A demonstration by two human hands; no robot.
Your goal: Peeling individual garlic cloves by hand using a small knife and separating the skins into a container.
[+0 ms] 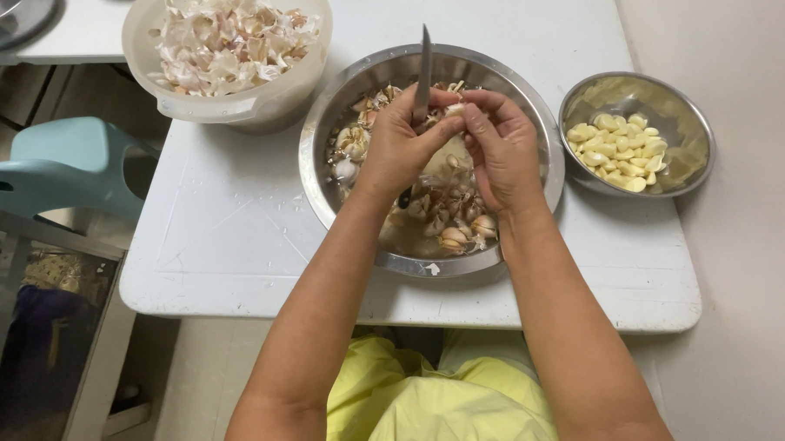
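Observation:
My left hand (pixel 400 144) grips a knife (pixel 423 72) whose blade points up and away, over a large steel bowl (pixel 528 129) holding unpeeled garlic cloves (pixel 449 223) in water. My right hand (pixel 503 147) pinches a garlic clove (pixel 452 111) against the left thumb, right beside the blade. Both hands meet above the middle of the bowl and hide much of its contents.
A smaller steel bowl (pixel 682 154) with peeled yellowish cloves (pixel 618 148) sits to the right. A white plastic tub (pixel 232 100) heaped with garlic skins stands at the back left. All rest on a white table (pixel 228 244). A pale blue stool (pixel 69 162) stands left of it.

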